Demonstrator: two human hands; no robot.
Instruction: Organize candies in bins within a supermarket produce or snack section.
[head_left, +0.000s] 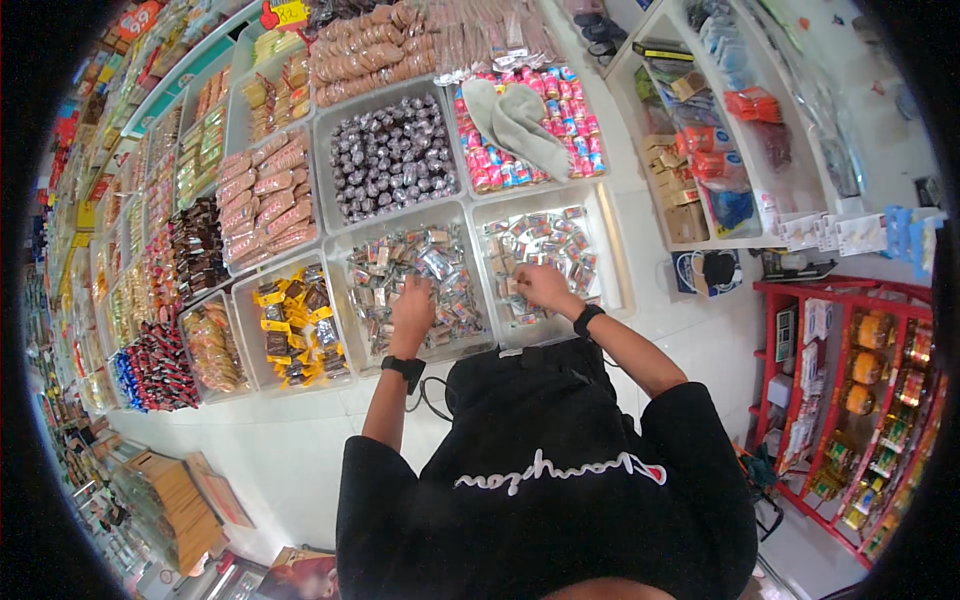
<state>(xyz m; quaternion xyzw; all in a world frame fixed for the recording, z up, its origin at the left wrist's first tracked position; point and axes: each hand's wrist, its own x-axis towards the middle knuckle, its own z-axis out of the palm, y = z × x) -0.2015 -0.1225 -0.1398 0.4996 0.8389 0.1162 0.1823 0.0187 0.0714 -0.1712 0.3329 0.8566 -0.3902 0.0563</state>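
Note:
My left hand (pixel 413 308) is down in a clear plastic bin (pixel 341 300) of small wrapped candies (pixel 440 262), its fingers bent together among them. Anything between those fingertips is hidden. In the neighbouring bin (pixel 607 240) on the right, my right hand (pixel 546 286) has its fingers drawn together at the left side, over more small wrapped pieces (pixel 560 240). What it pinches is too small to name. This bin's contents lie thinner, with the white bottom showing along its right side. Both wrists wear dark bands.
Behind stand bins of dark purple wrapped balls (pixel 392 155) and pink-and-blue candies with a grey cloth (pixel 515 125) on top. Yellow-wrapped sweets (pixel 295 325) fill the bin to the left. White shelving (pixel 735 200) and a red rack (pixel 850 400) stand at right.

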